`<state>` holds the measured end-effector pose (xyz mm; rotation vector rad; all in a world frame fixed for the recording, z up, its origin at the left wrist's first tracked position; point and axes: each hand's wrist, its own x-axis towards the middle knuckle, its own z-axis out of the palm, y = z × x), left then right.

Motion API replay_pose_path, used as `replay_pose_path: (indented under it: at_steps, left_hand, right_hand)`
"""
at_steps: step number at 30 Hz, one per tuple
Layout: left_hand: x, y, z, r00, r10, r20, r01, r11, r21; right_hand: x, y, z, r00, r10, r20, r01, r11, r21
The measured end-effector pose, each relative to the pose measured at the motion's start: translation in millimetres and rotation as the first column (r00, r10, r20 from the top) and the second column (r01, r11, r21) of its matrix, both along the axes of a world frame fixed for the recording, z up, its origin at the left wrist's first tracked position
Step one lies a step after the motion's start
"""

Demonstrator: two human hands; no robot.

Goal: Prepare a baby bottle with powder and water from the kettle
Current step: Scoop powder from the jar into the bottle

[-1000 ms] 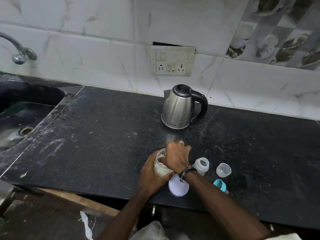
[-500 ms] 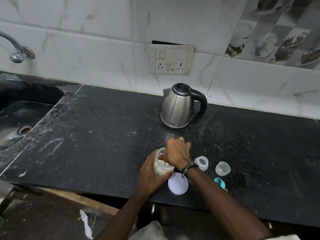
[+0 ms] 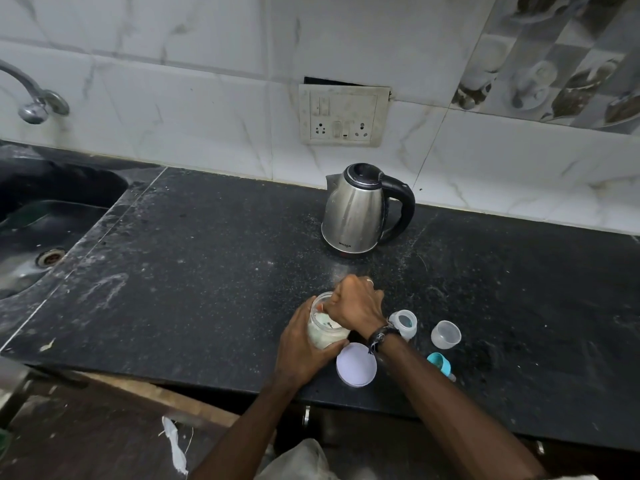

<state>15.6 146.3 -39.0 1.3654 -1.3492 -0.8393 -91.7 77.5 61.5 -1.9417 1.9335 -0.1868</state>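
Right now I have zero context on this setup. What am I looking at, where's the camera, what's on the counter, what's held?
There is no machine: a person works with two bare hands, and the single wide-angle camera sits on their head, looking forward and down. The left hand grips a clear jar of white powder standing on the black counter. The right hand is closed at the jar's mouth; what it holds is hidden. The jar's white lid lies flat just in front. To the right stand the open baby bottle and a small clear cap, with the teal nipple ring lying nearer the edge. The steel kettle stands behind, near the wall socket. A sink and tap are at far left.
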Motion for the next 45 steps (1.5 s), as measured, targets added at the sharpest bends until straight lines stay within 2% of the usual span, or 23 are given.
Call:
replay_pose_path:
  at_steps: [10, 13, 16, 23, 32, 34, 36, 40, 42, 45]
  left_hand:
    - [0, -1, -4, 0.999, -0.012, 0.033, 0.011, 0.999, 0.032]
    - [1, -1, -6, 0.998, -0.014, 0.053, 0.011, 0.998, 0.055]
    - [2, -1, -6, 0.997, -0.01, 0.08, 0.004, 0.998, 0.068]
    - [2, -2, -12, 0.993, -0.004, 0.119, -0.012, 0.991, 0.137]
    - [-1, 0, -2, 0.987, -0.026, 0.161, 0.005, 0.991, 0.133]
    - [-4, -1, 5, 0.973, -0.023, 0.231, 0.002, 0.996, 0.092]
    - [-9, -3, 15, 0.959, -0.009, 0.284, 0.016, 1.0, -0.025]
    - [-34, -5, 35, 0.958, -0.062, 0.279, 0.135, 0.959, -0.25]
    - [-51, -5, 41, 0.947, -0.146, 0.286, 0.228, 0.933, -0.277]
    - [-75, -6, 42, 0.926, -0.253, 0.28, 0.32, 0.919, -0.229]
  right_hand:
    - [-20, -6, 10, 0.995, -0.048, 0.091, 0.044, 0.998, 0.042]
    - [-28, -9, 10, 0.984, -0.059, 0.17, 0.043, 0.994, 0.097]
    - [-36, -10, 13, 0.953, -0.088, 0.289, 0.053, 0.991, 0.126]
    - [-63, -12, 8, 0.875, -0.158, 0.458, 0.09, 0.982, 0.167]
    - [-97, -9, 23, 0.741, -0.286, 0.607, 0.215, 0.958, 0.189]
    - [-109, -7, 26, 0.714, -0.305, 0.63, 0.245, 0.952, 0.183]
    - [-122, -4, 30, 0.689, -0.322, 0.649, 0.277, 0.945, 0.175]
    - [-152, 4, 36, 0.66, -0.308, 0.685, 0.304, 0.943, 0.131]
    - [-166, 10, 39, 0.649, -0.312, 0.694, 0.32, 0.939, 0.122]
    - [-182, 18, 39, 0.632, -0.328, 0.702, 0.359, 0.927, 0.11]
